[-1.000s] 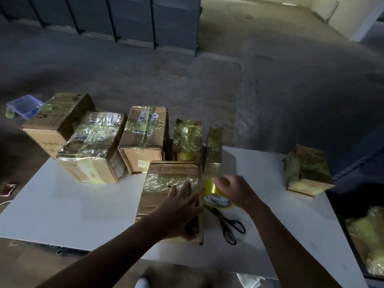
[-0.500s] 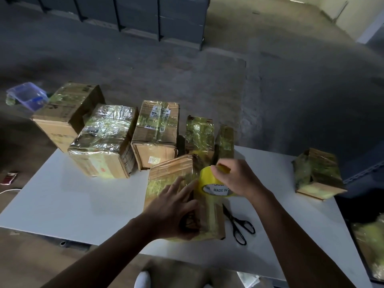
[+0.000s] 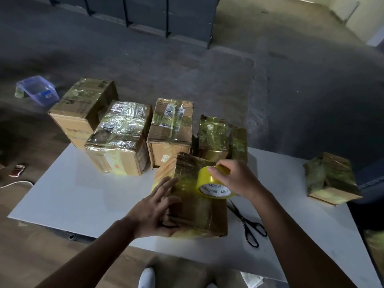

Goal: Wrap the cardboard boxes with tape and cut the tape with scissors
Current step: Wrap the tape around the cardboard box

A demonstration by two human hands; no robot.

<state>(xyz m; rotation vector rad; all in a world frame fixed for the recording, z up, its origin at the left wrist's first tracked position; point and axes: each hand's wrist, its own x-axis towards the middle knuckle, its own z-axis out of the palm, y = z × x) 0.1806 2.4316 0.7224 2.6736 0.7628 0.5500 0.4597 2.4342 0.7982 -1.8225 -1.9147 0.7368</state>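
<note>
r hand (image 3: 239, 179) grips tape roll (image 3: 214, 183), "made in china".

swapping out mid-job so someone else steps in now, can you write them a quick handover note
Left hand: flat on the box being wrapped, steadying it on the table.
Right hand: grips the tape roll over that box's top.
Scissors: lying on the table right of the box, untouched.
Done: the row of boxes at the back and the box at far right show tape.
Left: finish this wrap, cut the tape.
</note>
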